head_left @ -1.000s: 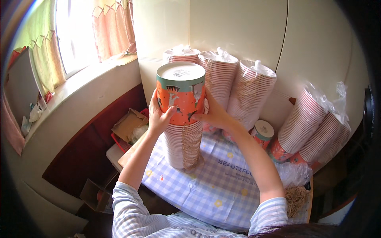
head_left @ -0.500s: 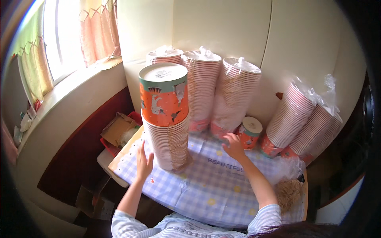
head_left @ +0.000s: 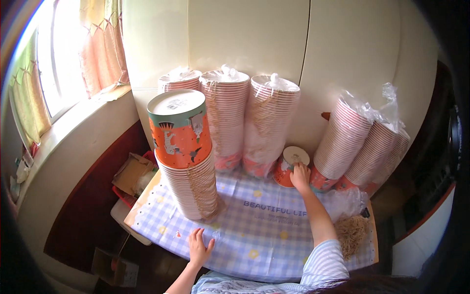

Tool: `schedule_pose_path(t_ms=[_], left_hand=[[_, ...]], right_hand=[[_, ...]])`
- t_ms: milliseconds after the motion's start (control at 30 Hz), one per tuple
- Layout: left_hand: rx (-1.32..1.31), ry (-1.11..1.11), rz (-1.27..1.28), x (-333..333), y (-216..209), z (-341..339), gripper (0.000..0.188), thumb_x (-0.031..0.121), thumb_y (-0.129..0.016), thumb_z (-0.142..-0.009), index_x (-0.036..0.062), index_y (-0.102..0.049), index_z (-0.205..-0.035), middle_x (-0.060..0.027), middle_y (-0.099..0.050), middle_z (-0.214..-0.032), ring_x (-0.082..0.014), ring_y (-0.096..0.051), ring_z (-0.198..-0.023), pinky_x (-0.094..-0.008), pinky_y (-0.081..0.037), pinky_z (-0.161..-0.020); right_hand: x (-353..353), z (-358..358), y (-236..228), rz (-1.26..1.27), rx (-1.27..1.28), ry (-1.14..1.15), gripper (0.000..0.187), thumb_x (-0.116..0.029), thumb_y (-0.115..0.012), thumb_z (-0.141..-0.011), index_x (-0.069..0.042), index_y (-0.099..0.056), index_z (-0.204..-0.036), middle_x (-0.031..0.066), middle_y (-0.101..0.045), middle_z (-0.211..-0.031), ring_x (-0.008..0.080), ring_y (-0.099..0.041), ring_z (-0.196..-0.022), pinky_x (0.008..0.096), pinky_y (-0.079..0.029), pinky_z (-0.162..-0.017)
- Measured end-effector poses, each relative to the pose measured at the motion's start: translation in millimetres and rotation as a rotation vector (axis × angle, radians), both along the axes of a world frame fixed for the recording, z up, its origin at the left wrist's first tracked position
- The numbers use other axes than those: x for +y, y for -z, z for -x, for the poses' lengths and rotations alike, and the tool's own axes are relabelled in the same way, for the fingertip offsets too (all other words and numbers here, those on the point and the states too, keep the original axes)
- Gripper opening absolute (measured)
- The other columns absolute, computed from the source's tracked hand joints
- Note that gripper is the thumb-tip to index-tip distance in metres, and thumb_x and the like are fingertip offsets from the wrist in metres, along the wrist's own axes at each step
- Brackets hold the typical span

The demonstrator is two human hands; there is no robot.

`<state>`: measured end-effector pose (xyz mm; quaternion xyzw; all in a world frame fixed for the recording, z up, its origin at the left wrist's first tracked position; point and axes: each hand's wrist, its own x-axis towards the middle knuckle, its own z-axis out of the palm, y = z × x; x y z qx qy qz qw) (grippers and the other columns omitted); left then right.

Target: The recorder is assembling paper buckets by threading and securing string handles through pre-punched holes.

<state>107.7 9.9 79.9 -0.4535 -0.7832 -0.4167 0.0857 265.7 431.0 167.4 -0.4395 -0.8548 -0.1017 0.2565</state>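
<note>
Both hands have moved since the earlier frame: the right hand onto the lone tub, the left hand from beside the tall stack to the lower centre. A cream wall spans the upper frame; a bright window occupies the upper left. The table, covered by a blue-and-white checked cloth, fills the lower centre. Wrapped stacks of tubs stand along the wall, with further wrapped stacks leaning at right. At centre left, the tall stack is topped by an inverted orange-and-green tub. A twine bundle lies at the lower right. The lone tub stands base up, right of centre, beneath and left of the right fingers. These are curled over its right edge; firmness of hold cannot be determined. The left fingers are loosely spread, gripping nothing visible, near the tall stack's foot.
</note>
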Motion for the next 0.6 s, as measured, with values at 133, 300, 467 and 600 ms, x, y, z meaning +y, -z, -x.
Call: schedule_pose_path(t_ms=[133, 300, 467, 600], left_hand=[[-0.028, 0.02, 0.025, 2.7, -2.9, -0.9, 0.053, 0.021, -0.066, -0.072, 0.0006, -0.042, -0.115, -0.0187, -0.045, -0.114, -0.0352, -0.042, -0.107, -0.0425, -0.034, -0.091], [-0.019, 0.029, 0.058, 2.5, -1.4, -1.3, 0.049, 0.021, -0.067, -0.072, 0.0023, -0.045, -0.112, -0.0182, -0.045, -0.113, -0.0349, -0.043, -0.106, -0.0425, -0.034, -0.091], [-0.005, 0.046, 0.06, 3.6, 2.4, -2.4, 0.046, 0.018, -0.066, -0.07, 0.0036, -0.047, -0.109, -0.0174, -0.046, -0.113, -0.0353, -0.043, -0.106, -0.0431, -0.035, -0.09], [-0.059, 0.037, 0.044, 1.6, 1.3, -2.4, 0.045, 0.017, -0.066, -0.069, 0.0043, -0.048, -0.108, -0.0167, -0.047, -0.112, -0.0359, -0.043, -0.106, -0.0438, -0.035, -0.09]], right_hand=[[-3.4, -13.8, 11.0, -0.03, 0.153, -0.109, 0.024, -0.016, -0.064, -0.07, -0.006, -0.055, -0.091, 0.0128, -0.053, -0.093, 0.0298, -0.051, -0.09, 0.0411, -0.043, -0.077], [-33.4, -24.6, 17.0, -0.118, 0.293, -0.169, 0.012, -0.012, -0.065, -0.07, -0.006, -0.057, -0.075, 0.0102, -0.052, -0.081, 0.0299, -0.051, -0.081, 0.0387, -0.043, -0.072], [-51.0, -62.8, 30.9, -0.129, 0.729, -0.187, 0.012, -0.01, -0.064, -0.074, -0.004, -0.055, -0.071, 0.0072, -0.054, -0.076, 0.0245, -0.052, -0.076, 0.0341, -0.042, -0.066], [-90.7, -97.9, 47.7, 0.462, 1.001, -0.153, 0.012, -0.013, -0.063, -0.079, -0.006, -0.053, -0.08, 0.0045, -0.056, -0.08, 0.0201, -0.053, -0.081, 0.036, -0.045, -0.07]])
